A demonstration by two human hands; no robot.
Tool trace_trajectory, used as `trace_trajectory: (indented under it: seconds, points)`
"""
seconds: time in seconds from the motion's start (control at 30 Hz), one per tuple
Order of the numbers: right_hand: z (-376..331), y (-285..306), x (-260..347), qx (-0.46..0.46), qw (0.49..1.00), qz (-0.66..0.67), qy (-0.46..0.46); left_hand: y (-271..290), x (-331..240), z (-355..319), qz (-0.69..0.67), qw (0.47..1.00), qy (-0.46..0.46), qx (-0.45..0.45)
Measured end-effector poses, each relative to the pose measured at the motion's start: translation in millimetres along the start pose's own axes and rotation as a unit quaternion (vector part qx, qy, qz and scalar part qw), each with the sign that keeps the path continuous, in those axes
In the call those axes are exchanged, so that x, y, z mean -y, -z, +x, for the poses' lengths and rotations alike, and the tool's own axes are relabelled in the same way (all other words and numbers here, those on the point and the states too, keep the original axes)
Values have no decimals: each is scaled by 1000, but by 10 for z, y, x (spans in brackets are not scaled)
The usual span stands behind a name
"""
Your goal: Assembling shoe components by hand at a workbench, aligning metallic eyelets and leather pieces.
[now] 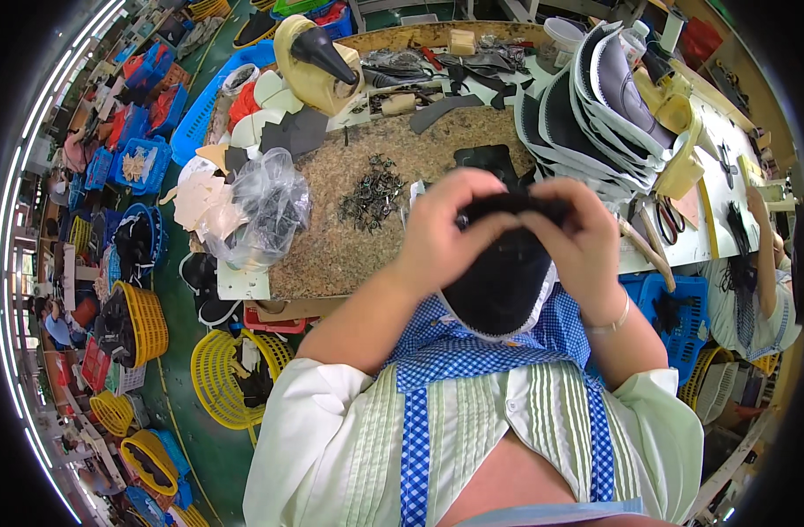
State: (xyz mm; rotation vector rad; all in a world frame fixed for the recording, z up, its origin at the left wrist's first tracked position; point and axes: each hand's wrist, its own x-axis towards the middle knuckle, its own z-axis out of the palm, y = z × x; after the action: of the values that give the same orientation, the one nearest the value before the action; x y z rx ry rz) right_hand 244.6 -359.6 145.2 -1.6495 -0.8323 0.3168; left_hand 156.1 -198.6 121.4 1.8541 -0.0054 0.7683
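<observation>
The shoe upper (497,290) is black with a white edge. The apron (459,358) is blue-and-white checked, the blouse (318,439) pale greenish white. The counter (318,228) shows speckled brown, the clippings (373,189) black, the basket (210,391) yellow, the floor (213,452) green.

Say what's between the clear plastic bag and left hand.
Mainly a loose pile of small black pieces on the speckled slab, in the head view.

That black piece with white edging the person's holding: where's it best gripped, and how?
Probably pinch the black piece at its far end, one hand from each side, as the left hand and right hand do: its rounded end extends ungripped toward the body.
</observation>
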Motion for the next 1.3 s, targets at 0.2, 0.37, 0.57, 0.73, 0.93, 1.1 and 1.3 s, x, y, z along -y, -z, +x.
trace_trajectory:
  seconds: [0.2, 0.37, 0.57, 0.73, 0.93, 1.1, 1.3]
  points:
    - [69, -246, -318, 65, 916, -337, 209, 910, 1029, 203, 317, 934, 87, -141]
    - [-214, -441, -687, 239, 864, -411, 166, 1210, 1512, 63, 383, 916, 119, 28]
    - [-239, -433, -745, 224, 869, -407, 170, 1214, 1573, 108, 401, 907, 111, 61]
    - [-230, -425, -757, 219, 874, -397, 175, 1102, 1470, 250, 434, 884, 145, 94]
    - [-211, -423, -769, 230, 873, -390, 179, 1093, 1579, 254, 501, 860, 41, 91]
    - [-144, -315, -773, 171, 916, -290, 218, 1194, 1365, 239, 423, 903, 74, 15]
    - [119, -323, -645, 37, 970, 227, -75, 498, 526, 40, -192, 934, 300, -29]
